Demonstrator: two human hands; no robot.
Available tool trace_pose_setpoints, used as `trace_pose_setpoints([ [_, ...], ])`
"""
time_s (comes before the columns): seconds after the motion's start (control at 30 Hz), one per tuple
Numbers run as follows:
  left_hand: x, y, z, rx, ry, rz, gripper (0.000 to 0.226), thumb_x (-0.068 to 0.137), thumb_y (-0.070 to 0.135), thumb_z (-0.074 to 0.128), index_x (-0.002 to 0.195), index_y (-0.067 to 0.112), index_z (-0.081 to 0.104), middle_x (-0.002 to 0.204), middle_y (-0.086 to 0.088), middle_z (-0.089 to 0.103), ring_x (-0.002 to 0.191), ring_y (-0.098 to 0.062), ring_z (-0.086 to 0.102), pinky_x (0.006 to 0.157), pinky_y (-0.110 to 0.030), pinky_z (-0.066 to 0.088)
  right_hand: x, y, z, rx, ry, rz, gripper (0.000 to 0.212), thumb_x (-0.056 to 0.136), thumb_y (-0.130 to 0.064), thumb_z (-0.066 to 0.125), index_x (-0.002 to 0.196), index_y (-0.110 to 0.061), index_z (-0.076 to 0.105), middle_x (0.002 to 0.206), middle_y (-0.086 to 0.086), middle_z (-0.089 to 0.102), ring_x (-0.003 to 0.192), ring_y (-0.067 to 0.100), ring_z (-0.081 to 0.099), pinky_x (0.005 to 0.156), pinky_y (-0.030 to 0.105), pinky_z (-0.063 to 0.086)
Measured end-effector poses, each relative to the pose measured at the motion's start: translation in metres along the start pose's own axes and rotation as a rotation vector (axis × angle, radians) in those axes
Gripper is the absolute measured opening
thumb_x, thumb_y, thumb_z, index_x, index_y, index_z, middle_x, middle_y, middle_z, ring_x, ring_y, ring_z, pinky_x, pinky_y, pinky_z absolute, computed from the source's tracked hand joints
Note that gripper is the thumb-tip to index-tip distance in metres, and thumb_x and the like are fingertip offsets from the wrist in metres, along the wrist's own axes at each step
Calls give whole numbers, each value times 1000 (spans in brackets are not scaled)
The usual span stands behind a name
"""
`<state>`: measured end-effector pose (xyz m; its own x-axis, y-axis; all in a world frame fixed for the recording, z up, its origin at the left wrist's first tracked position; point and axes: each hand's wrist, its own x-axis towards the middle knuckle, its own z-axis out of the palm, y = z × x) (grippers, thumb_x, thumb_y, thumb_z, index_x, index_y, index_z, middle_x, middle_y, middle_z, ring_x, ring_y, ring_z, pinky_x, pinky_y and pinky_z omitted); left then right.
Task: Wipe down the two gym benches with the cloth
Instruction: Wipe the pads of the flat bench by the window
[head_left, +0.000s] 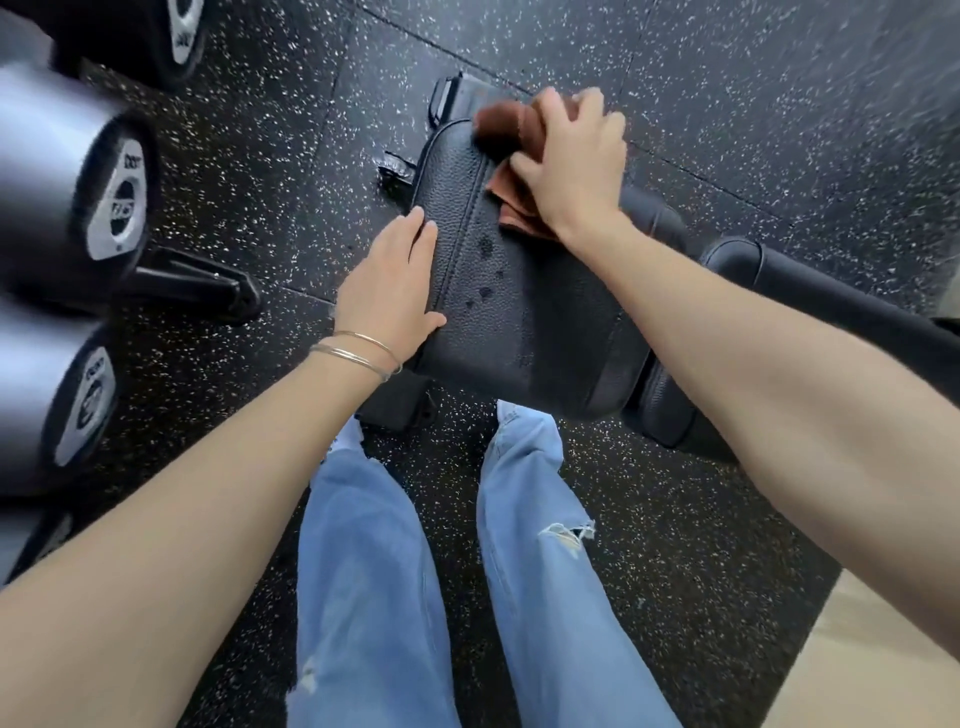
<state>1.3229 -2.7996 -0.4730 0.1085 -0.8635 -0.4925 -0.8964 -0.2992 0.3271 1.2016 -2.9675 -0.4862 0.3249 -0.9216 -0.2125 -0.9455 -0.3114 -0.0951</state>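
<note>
The right hand (571, 166) curls its fingers around a bunched brown cloth (506, 122) and presses it on the far end of the black bench (519, 332), near the right edge. The left hand (395, 280) lies flat on the bench's left edge, fingers straight and together, holding nothing. A few wet spots (485, 249) sit in the middle of the bench between the hands, and big dumbbells (78, 208) are off to the left.

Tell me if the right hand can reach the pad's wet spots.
Probably yes: the wet spots lie on bare pad near the right hand and cloth; the left hand rests at the edge.
</note>
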Motion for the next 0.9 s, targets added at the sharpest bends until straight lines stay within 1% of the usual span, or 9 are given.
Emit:
trace_pose_setpoints([
  [0.07,0,-4,0,-16,-3,9,94,80,33,70,150,9,12,159,-4,9,145,-21,11,109,-39,34,15,-39,4,-5,-17,-130,50,85,-46,58,130,-27,44,136,11,39,115,35,41,94,41,39],
  [0.13,-5,-8,2,-37,-10,8,92,81,31,70,150,10,13,159,-3,9,144,-21,15,109,-40,35,22,-63,7,-13,-21,-164,50,85,-47,57,129,-28,44,139,9,38,117,36,39,95,41,38],
  [0.27,-16,-20,3,-47,-61,18,87,82,28,69,149,13,16,158,0,12,141,-23,24,106,-43,40,6,-45,6,-48,-31,-289,49,79,-45,60,124,-27,49,138,12,40,112,36,41,92,42,40],
  [0.33,-17,-32,0,-32,-65,35,82,83,27,68,148,12,21,157,-1,17,138,-25,30,106,-42,38,-21,-29,6,-39,-22,-355,50,73,-42,64,119,-24,55,132,16,46,106,38,44,86,41,39],
  [0.47,-13,-51,-6,-29,-43,8,69,88,25,61,145,6,28,154,-8,24,136,-29,33,110,-42,33,-122,-2,22,91,6,-374,50,58,-30,80,105,-16,68,106,19,61,85,41,53,72,44,44],
  [0.6,5,-60,-19,9,-28,71,61,92,18,53,146,7,28,154,-7,24,135,-31,34,108,-45,34,-186,8,28,62,-76,-485,52,51,-28,86,100,-18,71,102,13,65,81,38,57,64,41,45],
  [0.7,39,-57,-30,40,-8,166,58,92,8,46,147,9,26,155,-6,24,136,-30,31,110,-46,32,-164,1,22,8,-67,-395,46,57,-32,82,101,-22,71,104,14,64,83,37,56,66,40,43],
  [0.8,74,-50,-43,83,9,239,60,91,3,41,148,12,25,156,-4,23,136,-32,32,108,-48,34,-111,-18,16,19,5,-99,45,69,-38,74,111,-25,64,120,11,54,99,36,48,77,40,38],
  [0.9,100,-47,-48,135,-12,304,60,91,3,40,148,12,23,156,-6,23,134,-33,33,108,-48,34,-65,-41,18,46,97,164,44,74,-44,69,114,-28,59,124,6,48,104,31,43,81,38,38],
])
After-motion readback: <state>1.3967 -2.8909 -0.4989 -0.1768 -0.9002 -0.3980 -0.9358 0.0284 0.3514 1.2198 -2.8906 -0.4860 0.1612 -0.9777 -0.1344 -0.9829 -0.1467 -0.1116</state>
